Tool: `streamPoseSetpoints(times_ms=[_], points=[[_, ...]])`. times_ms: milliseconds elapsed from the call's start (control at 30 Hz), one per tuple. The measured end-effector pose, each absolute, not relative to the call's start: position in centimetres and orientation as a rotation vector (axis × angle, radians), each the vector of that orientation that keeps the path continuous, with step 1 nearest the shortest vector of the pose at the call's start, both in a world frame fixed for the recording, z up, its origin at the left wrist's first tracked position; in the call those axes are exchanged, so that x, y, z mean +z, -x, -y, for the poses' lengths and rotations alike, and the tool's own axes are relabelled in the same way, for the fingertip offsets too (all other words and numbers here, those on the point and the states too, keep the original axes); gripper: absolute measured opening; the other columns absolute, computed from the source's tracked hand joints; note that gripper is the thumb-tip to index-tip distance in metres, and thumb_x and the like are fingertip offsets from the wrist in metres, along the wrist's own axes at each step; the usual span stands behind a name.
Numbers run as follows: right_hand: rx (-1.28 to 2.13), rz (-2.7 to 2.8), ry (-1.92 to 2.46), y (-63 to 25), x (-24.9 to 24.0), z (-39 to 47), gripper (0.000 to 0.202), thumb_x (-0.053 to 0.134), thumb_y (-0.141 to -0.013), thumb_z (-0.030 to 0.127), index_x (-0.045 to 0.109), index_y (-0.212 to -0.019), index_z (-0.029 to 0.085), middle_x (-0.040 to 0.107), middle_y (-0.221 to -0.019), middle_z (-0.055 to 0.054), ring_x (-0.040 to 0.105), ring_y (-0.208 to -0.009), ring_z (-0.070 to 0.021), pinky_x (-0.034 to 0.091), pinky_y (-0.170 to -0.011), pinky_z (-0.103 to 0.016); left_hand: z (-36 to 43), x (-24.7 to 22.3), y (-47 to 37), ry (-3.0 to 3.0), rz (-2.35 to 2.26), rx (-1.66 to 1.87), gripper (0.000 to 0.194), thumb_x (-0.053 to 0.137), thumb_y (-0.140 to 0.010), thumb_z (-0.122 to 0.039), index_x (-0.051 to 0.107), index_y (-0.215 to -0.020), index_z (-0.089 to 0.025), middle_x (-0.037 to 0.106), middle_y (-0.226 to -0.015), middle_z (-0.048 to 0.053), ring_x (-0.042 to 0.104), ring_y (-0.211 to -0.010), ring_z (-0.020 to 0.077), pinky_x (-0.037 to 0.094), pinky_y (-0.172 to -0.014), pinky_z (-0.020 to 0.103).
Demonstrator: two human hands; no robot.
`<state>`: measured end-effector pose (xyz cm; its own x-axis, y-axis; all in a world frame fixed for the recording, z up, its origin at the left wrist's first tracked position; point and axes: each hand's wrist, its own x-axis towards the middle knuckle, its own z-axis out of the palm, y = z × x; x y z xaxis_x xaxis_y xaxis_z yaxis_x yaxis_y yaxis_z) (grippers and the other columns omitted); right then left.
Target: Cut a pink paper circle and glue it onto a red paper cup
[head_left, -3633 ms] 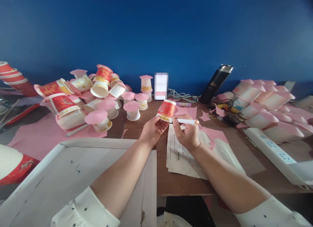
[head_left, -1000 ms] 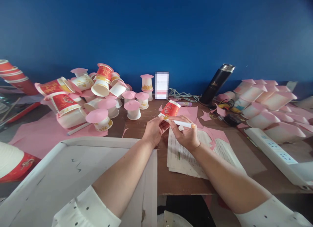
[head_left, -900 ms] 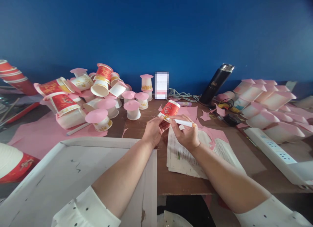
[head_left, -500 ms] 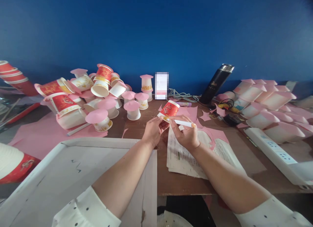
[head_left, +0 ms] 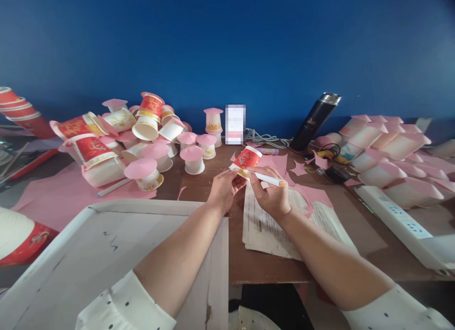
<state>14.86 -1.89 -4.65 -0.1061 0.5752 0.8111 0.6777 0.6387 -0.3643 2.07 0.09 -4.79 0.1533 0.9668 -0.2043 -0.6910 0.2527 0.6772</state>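
Note:
A red paper cup [head_left: 248, 156] with a gold pattern and white edges is tilted above the table, its lower end toward me. My left hand [head_left: 224, 190] grips the cup's near end, its fingers closed around it. In my right hand [head_left: 272, 193] is a white pen [head_left: 267, 179], held in a writing grip with its tip end close against the cup. The pen's tip itself is hidden by the fingers. Beneath my right hand lie printed sheets [head_left: 263, 230] and pink paper scraps [head_left: 314, 196].
Paper cups topped with pink discs [head_left: 192, 156] crowd the left; more pink-topped cups [head_left: 391, 143] are piled at right. A black flask [head_left: 314, 124] leans against the blue wall. There are a phone [head_left: 235, 124], a power strip [head_left: 398, 216] and a white box lid [head_left: 142, 254].
The pen has turned slightly in my right hand, its rear end a little lower and further right. My left hand and the cup stay almost still.

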Motion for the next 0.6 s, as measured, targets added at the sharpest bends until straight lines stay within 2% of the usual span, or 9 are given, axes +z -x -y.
streamPoseSetpoints(times_ms=[600], points=[[-0.155,1.799,0.979,-14.82,-4.89,1.82,0.016,0.058,-0.085,0.017,0.065,-0.098,0.022,0.072,-0.093,-0.005,0.066,-0.086,-0.0185,0.053,-0.079,-0.034,0.02,-4.78,-2.07,-0.487,-0.676,1.253,0.006,0.059,-0.079,-0.014,0.063,-0.076,-0.011,0.067,-0.076,0.006,0.062,-0.07,0.0113,0.048,-0.077,0.027]])
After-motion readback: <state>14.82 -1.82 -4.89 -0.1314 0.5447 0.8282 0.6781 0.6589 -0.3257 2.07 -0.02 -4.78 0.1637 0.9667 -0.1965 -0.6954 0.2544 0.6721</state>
